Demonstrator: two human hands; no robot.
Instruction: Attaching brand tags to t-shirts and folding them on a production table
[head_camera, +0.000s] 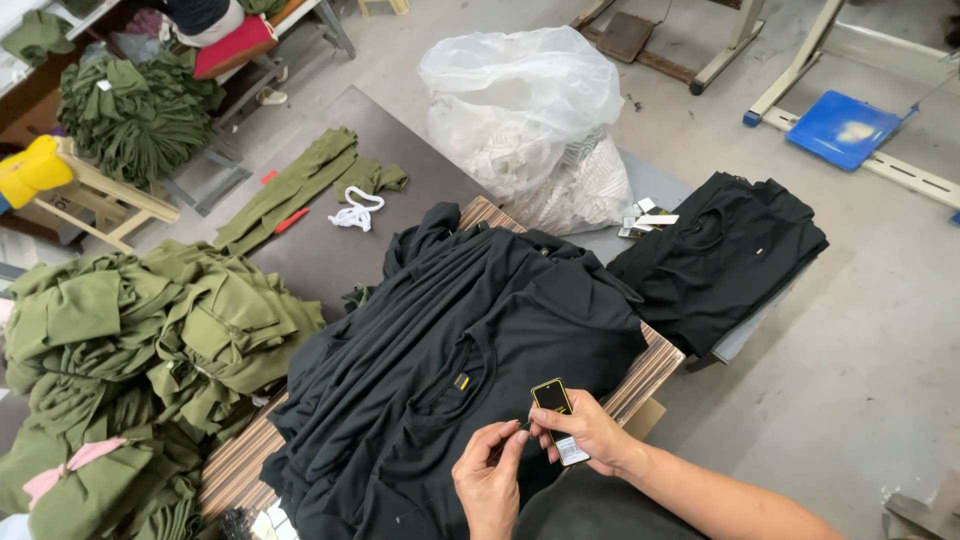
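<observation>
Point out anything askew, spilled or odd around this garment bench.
Nothing is damaged or spilled. The black garments lie in a rumpled heap on the striped board, not squared. A white cord lies tangled on the dark table. The right hand holds a small tag.

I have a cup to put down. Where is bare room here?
Bare dark tabletop lies between the green strips and the white plastic bag. Crowded: the black shirts under both hands, right hand holding a tag, and the olive pile.

Two bare hands — left hand (490, 487), right hand (588, 432) — forearm uncovered, no sleeve, rings or watch visible.
</observation>
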